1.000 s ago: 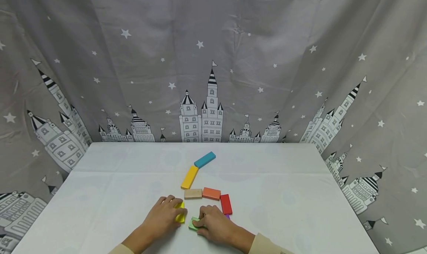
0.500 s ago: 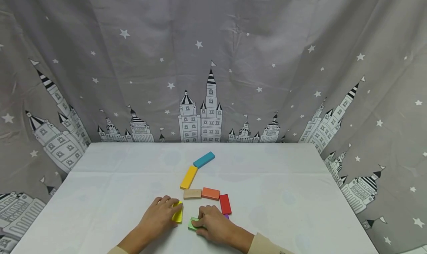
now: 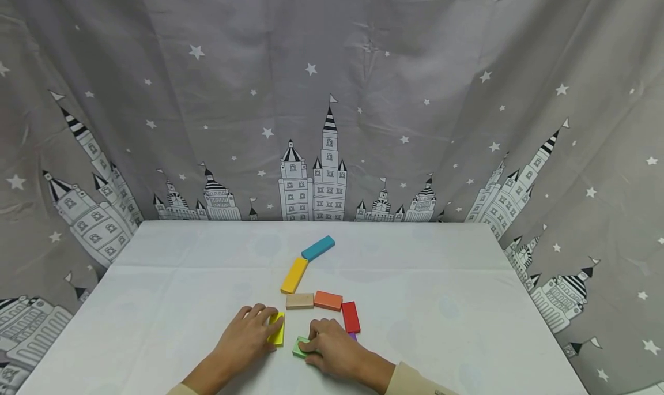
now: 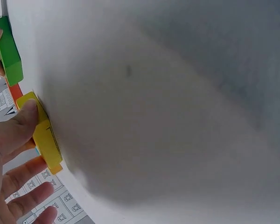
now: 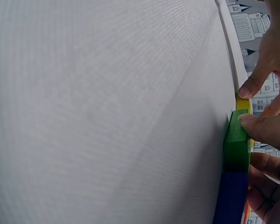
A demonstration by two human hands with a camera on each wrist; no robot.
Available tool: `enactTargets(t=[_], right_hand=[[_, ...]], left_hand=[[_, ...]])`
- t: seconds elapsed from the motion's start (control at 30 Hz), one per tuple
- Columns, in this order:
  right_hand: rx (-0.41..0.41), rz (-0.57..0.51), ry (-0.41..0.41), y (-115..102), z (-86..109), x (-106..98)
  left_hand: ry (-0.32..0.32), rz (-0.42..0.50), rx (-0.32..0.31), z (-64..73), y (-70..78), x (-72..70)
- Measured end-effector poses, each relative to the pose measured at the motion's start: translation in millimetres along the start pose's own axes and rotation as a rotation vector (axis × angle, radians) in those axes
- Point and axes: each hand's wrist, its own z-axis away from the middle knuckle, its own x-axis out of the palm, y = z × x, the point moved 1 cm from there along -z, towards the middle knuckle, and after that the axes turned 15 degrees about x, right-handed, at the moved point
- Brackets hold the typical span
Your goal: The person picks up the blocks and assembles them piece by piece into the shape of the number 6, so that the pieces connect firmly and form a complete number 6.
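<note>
My left hand (image 3: 246,338) pinches a bright yellow block (image 3: 277,329) between thumb and fingers, with the block flat on the white table. In the left wrist view the thumb presses one long side of the yellow block (image 4: 46,142). To the right, my right hand (image 3: 332,349) holds a light green block (image 3: 300,348), partly hidden under the fingers. The right wrist view shows the thumb on the green block (image 5: 237,140), whose end meets a dark blue-purple block (image 5: 231,198). Only a corner of that purple block (image 3: 353,337) shows past the right hand in the head view.
Beyond the hands lie a tan block (image 3: 300,301), an orange block (image 3: 328,300) and a red block (image 3: 350,317), forming a curve. An amber block (image 3: 294,275) and a blue block (image 3: 319,248) lead toward the back. A grey castle-print curtain (image 3: 332,66) hangs behind the table (image 3: 441,279).
My left hand has shifted the yellow block slightly left, widening its gap from the green block. The right hand and the other blocks stay in place.
</note>
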Motion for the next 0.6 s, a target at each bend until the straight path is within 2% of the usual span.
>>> enactTargets(t=[0.3, 0.6], right_hand=[[-0.003, -0.002, -0.001, 0.5, 0.4, -1.2], [-0.040, 0.019, 0.027, 1.4, 1.0, -0.1]], left_hand=[[-0.032, -0.040, 0.018, 0.8, -5.6, -0.1], [-0.084, -0.048, -0.012, 0.8, -15.4, 2.9]])
